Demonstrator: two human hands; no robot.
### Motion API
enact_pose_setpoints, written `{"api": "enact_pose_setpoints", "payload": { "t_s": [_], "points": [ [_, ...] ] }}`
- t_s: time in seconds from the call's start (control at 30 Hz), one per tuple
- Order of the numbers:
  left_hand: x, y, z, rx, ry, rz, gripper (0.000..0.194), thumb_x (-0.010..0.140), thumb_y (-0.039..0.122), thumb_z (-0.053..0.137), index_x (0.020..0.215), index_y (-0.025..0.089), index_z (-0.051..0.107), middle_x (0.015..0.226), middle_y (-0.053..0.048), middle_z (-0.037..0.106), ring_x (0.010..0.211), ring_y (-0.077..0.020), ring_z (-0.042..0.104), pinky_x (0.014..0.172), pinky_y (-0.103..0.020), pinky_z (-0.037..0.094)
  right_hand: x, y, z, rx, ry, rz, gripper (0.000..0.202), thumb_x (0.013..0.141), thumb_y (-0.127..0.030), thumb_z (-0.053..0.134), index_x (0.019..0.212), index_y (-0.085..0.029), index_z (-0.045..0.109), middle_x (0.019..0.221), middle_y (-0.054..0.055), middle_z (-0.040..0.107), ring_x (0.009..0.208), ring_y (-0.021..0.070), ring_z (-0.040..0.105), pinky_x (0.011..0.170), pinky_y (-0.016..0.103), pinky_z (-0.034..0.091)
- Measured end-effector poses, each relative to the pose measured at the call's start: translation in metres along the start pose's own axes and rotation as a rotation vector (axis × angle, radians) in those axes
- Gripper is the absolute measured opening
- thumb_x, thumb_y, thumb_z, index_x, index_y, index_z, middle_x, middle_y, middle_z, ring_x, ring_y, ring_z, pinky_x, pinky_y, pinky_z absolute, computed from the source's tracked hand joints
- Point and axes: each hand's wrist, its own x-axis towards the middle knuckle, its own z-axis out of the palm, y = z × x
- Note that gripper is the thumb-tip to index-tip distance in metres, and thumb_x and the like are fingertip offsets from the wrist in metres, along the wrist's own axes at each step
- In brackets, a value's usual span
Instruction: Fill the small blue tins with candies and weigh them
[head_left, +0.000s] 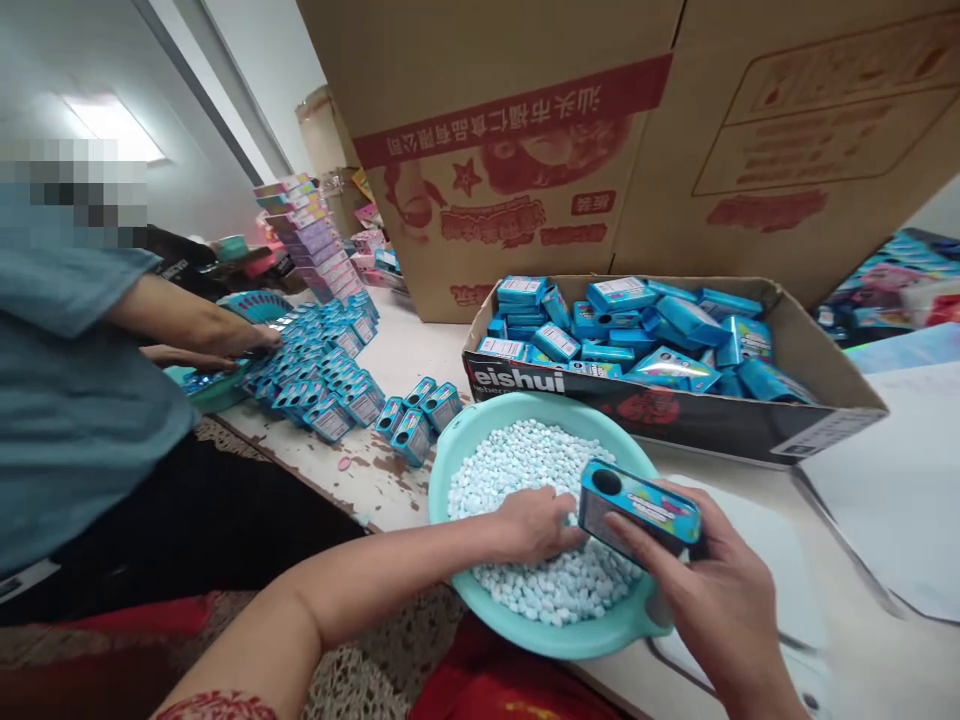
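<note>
My right hand grips a small blue candy box with a round dark hole at its left end. The box is tilted above a turquoise plastic basin. Small white and pale-blue candies fill much of this basin. My left hand is down among the candies, just left of the box. Its fingers are curled, and their tips are partly hidden by the candies and the box, so what they hold does not show.
Behind the basin stands a cardboard tray of blue boxes, with a large carton beyond. Several blue boxes stand left of the basin, near a bigger cluster. At left, a person in a blue shirt reaches toward that cluster.
</note>
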Motion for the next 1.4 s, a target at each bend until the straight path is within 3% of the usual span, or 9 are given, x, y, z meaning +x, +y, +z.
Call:
{"api": "enact_pose_setpoints", "payload": {
  "t_s": [0.13, 0.23, 0.33, 0.4, 0.53, 0.73, 1.0, 1.2, 1.4],
  "points": [
    [-0.009, -0.014, -0.014, -0.241, 0.132, -0.099, 0.015, 0.067, 0.034, 0.066, 0.076, 0.024, 0.061, 0.080, -0.001, 0.065, 0.089, -0.0250, 0.060, 0.078, -0.033, 0.045, -0.003, 0.010, -0.001, -0.037, -0.065, 0.029, 0.034, 0.068, -0.049, 0.073, 0.090, -0.024, 0.066, 0.081, 0.000, 0.067, 0.072, 0.0203, 0.063, 0.068, 0.028, 0.051],
    [-0.011, -0.011, -0.028, -0.333, 0.201, -0.135, 0.021, 0.076, 0.041, 0.054, 0.071, 0.020, 0.054, 0.065, 0.000, 0.057, 0.065, -0.0173, 0.057, 0.058, -0.027, 0.043, -0.006, 0.015, 0.000, -0.030, -0.058, 0.025, 0.033, 0.069, -0.048, 0.073, 0.091, -0.025, 0.064, 0.080, 0.000, 0.066, 0.071, 0.0197, 0.062, 0.067, 0.028, 0.051],
    [-0.014, 0.009, -0.044, -0.749, 0.318, -0.147, 0.025, 0.080, 0.046, 0.049, 0.077, 0.021, 0.050, 0.058, 0.005, 0.048, 0.039, -0.0082, 0.039, 0.036, -0.020, 0.027, -0.006, 0.017, 0.009, -0.032, -0.080, -0.043, 0.030, 0.072, -0.045, 0.072, 0.092, -0.023, 0.063, 0.085, 0.001, 0.066, 0.076, 0.0207, 0.062, 0.070, 0.030, 0.050],
    [-0.016, 0.027, -0.054, -1.146, 0.425, -0.068, 0.023, 0.075, 0.042, 0.056, 0.075, 0.020, 0.048, 0.058, 0.006, 0.048, 0.035, -0.0059, 0.036, 0.032, -0.018, 0.022, -0.006, 0.015, 0.018, -0.042, -0.129, -0.094, 0.027, 0.074, -0.041, 0.071, 0.092, -0.022, 0.062, 0.087, 0.003, 0.065, 0.080, 0.0218, 0.062, 0.072, 0.032, 0.049],
    [-0.013, 0.053, -0.065, -1.527, 0.565, 0.067, 0.022, 0.069, 0.036, 0.063, 0.070, 0.019, 0.049, 0.064, 0.003, 0.056, 0.046, -0.0096, 0.052, 0.040, -0.020, 0.039, -0.006, 0.009, 0.035, -0.069, -0.234, -0.151, 0.025, 0.074, -0.031, 0.072, 0.094, -0.022, 0.061, 0.090, 0.003, 0.063, 0.085, 0.0224, 0.061, 0.074, 0.033, 0.048],
    [-0.008, 0.058, -0.062, -1.439, 0.687, 0.113, 0.028, 0.074, 0.036, 0.066, 0.062, 0.018, 0.048, 0.057, 0.005, 0.052, 0.045, -0.0082, 0.050, 0.043, -0.020, 0.039, -0.003, 0.001, 0.034, -0.076, -0.204, -0.129, 0.025, 0.073, -0.029, 0.073, 0.093, -0.023, 0.060, 0.089, 0.002, 0.063, 0.084, 0.0220, 0.061, 0.073, 0.032, 0.047],
    [-0.007, 0.061, -0.060, -1.400, 0.704, 0.098, 0.037, 0.074, 0.039, 0.068, 0.054, 0.018, 0.044, 0.050, 0.004, 0.050, 0.045, -0.0106, 0.052, 0.045, -0.022, 0.040, -0.001, 0.001, 0.032, -0.031, -0.226, -0.082, 0.021, 0.072, -0.025, 0.074, 0.088, -0.022, 0.061, 0.086, 0.000, 0.062, 0.082, 0.0198, 0.060, 0.072, 0.030, 0.046],
    [-0.006, 0.067, -0.060, -1.295, 0.719, 0.082, 0.033, 0.075, 0.040, 0.067, 0.059, 0.018, 0.050, 0.049, 0.004, 0.052, 0.048, -0.0093, 0.052, 0.051, -0.021, 0.042, 0.000, -0.004, 0.031, -0.005, -0.211, -0.067, 0.021, 0.070, -0.019, 0.073, 0.087, -0.023, 0.062, 0.084, -0.001, 0.062, 0.079, 0.0187, 0.060, 0.071, 0.029, 0.046],
    [-0.009, 0.069, -0.063, -1.230, 0.723, 0.075, 0.030, 0.072, 0.040, 0.071, 0.065, 0.019, 0.051, 0.049, 0.005, 0.052, 0.044, -0.0077, 0.046, 0.047, -0.019, 0.037, 0.001, -0.007, 0.030, 0.018, -0.223, -0.044, 0.022, 0.069, -0.018, 0.073, 0.086, -0.023, 0.061, 0.084, 0.000, 0.060, 0.080, 0.0194, 0.059, 0.071, 0.030, 0.044]
  ]
}}
